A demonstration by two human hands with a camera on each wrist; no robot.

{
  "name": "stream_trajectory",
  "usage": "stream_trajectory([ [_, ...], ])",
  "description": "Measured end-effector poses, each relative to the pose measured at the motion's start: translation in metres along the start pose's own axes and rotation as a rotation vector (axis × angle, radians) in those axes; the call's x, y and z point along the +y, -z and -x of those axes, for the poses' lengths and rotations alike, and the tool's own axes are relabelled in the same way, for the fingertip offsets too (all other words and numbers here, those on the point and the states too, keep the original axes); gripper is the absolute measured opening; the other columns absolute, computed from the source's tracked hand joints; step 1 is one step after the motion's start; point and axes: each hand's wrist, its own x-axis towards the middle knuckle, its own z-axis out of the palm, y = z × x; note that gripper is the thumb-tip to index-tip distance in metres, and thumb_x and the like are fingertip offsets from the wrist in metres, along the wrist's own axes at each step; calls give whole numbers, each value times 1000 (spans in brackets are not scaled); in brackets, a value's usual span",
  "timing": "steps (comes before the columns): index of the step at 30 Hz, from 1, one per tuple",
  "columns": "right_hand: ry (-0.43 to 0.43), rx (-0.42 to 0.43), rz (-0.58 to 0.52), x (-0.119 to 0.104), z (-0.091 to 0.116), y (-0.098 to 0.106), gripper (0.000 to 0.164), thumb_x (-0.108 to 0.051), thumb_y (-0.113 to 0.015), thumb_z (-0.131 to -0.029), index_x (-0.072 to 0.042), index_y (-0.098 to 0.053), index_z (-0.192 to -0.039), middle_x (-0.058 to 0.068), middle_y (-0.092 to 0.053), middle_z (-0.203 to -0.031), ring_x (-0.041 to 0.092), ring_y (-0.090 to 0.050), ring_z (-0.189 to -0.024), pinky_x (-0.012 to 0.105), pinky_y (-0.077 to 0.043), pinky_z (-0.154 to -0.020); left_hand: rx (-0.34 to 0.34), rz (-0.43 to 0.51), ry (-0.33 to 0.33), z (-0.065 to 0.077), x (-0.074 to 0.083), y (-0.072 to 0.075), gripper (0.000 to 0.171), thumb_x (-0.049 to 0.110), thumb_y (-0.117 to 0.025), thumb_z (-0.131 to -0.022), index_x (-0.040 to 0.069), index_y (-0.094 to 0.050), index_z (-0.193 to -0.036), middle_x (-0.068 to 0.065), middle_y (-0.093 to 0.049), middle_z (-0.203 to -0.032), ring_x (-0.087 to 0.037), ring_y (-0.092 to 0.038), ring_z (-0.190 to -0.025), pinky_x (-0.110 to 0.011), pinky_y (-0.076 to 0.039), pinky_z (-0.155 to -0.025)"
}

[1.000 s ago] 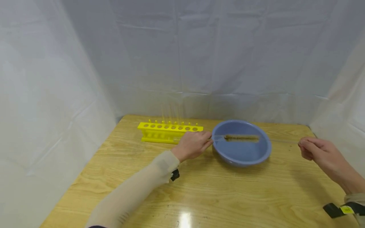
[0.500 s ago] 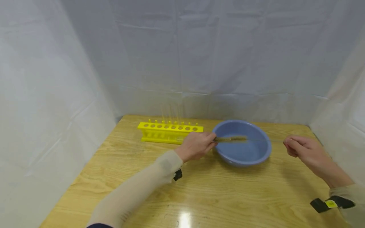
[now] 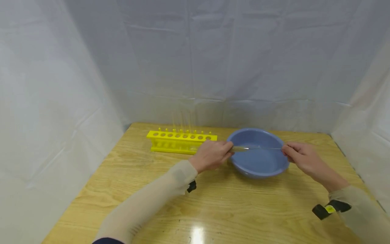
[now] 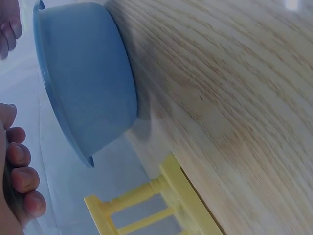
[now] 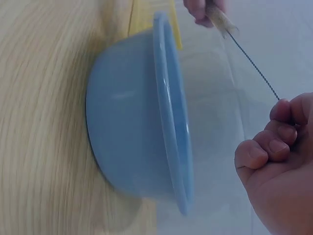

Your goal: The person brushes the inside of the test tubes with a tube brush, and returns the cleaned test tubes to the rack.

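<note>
My left hand grips a clear test tube, which lies level over the basin's left side. A test tube brush has its bristles in the tube, mostly hidden by the left fingers. Its thin twisted wire handle runs out of the tube's mouth. My right hand pinches that wire between thumb and forefinger, at the basin's right rim. In the left wrist view, the curled left fingers show at the left edge. Below both hands stands the blue basin.
A yellow test tube rack stands on the wooden table, left of the basin and partly behind my left hand. Thin clear tubes or pegs rise faintly behind it. White sheeting hangs along the back and sides.
My right hand has moved left toward the left hand, pushing the brush deeper into the tube. The bristles have slid left, into the left grip. The left hand has shifted slightly right.
</note>
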Motion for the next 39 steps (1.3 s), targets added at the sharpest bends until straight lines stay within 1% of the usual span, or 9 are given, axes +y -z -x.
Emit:
stream_trajectory([
  [3, 46, -37, 6, -6, -11, -14, 35, -22, -43, -109, -1, -52, -83, 1, -38, -64, 17, -34, -53, 31, -35, -52, 24, 3, -31, -4, 4, 2, 22, 40, -55, -102, 19, -55, -96, 8, -60, -77, -9, -54, -56, -25, -40, -44],
  [6, 93, -69, 16, -11, -21, -30, 33, -20, -43, -109, -3, -53, -83, -2, -37, -63, 15, -33, -50, 32, -35, -51, 42, -7, -61, -8, 8, 3, 23, 40, -52, -104, 18, -55, -96, 7, -59, -76, -9, -54, -55, -25, -41, -44],
  [12, 117, -49, 15, -17, -30, -46, 31, -16, -44, -108, -7, -56, -81, -3, -39, -61, 12, -34, -49, 31, -37, -52, 47, -32, -42, -9, 10, 3, 24, 39, -51, -104, 18, -56, -95, 6, -59, -76, -11, -54, -53, -28, -42, -44],
  [14, 91, -47, -5, -18, -30, -47, 31, -15, -44, -108, -6, -56, -81, -2, -39, -60, 13, -35, -49, 31, -38, -53, 59, -26, -49, -9, 9, 3, 24, 39, -52, -103, 18, -55, -94, 6, -58, -75, -11, -53, -52, -28, -41, -43],
  [16, 29, -53, -42, -19, -30, -46, 33, -17, -43, -108, -4, -56, -80, -1, -38, -60, 13, -35, -50, 31, -38, -53, 70, -21, -56, -8, 9, 3, 23, 39, -52, -103, 18, -55, -94, 6, -58, -74, -11, -53, -52, -28, -40, -43],
  [21, -203, -119, -262, -26, -28, -42, 39, -20, -42, -106, 0, -47, -74, -2, -31, -57, 12, -25, -50, 32, -30, -50, 92, -49, -77, -9, 7, 3, 25, 40, -52, -103, 17, -55, -95, 5, -61, -73, -11, -54, -52, -26, -41, -42],
  [24, -283, -145, -351, -28, -29, -40, 37, -19, -42, -104, -3, -45, -71, -2, -29, -57, 13, -22, -50, 33, -26, -51, 92, -64, -83, -9, 7, 3, 26, 41, -52, -103, 16, -56, -94, 5, -62, -74, -10, -55, -53, -26, -41, -42],
  [32, -318, -130, -324, -28, -26, -39, 38, -18, -41, -104, -8, -41, -67, -1, -29, -57, 14, -22, -51, 32, -28, -52, 93, -53, -103, -4, 6, 2, 27, 42, -53, -103, 17, -56, -93, 5, -61, -73, -11, -59, -57, -28, -44, -44],
  [39, -315, -116, -308, -29, -20, -36, 38, -21, -40, -106, -8, -41, -70, -1, -29, -58, 14, -21, -52, 34, -28, -52, 116, -29, -129, -5, 7, 0, 28, 43, -52, -103, 18, -55, -92, 6, -58, -71, -9, -55, -54, -26, -42, -43],
])
